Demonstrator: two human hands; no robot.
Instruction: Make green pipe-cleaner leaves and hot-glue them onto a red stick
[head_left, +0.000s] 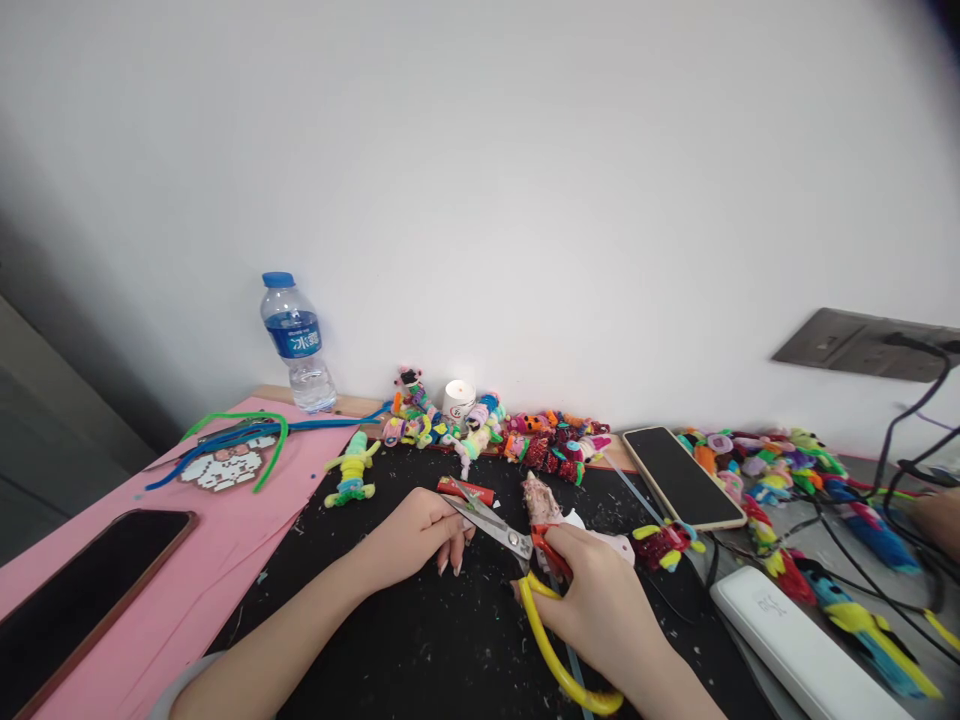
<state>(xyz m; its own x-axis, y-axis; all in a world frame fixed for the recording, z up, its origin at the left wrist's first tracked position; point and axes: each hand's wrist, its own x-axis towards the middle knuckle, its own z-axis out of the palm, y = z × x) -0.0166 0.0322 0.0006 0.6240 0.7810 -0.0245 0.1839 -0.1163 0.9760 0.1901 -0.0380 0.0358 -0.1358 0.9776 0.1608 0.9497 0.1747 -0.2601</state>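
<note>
My right hand (600, 605) is closed round the yellow and red handles of a pair of scissors (501, 535), whose steel blades point left towards my left hand. A pink glittery pipe-cleaner piece (538, 497) stands just behind that hand. My left hand (424, 532) rests on the black mat (420, 640) with its fingers curled down, fingertips by the blade tips; anything under them is hidden. A small red piece (466, 490) lies just beyond the left hand.
Several colourful pipe-cleaner figures (480, 420) line the wall, more at right (772, 465). A water bottle (297, 343), candle (458, 398), two phones (681, 477) (82, 590), pink sheet (247, 520), white power bank (802, 645) and black cables. Another person's hand (941, 520) shows at far right.
</note>
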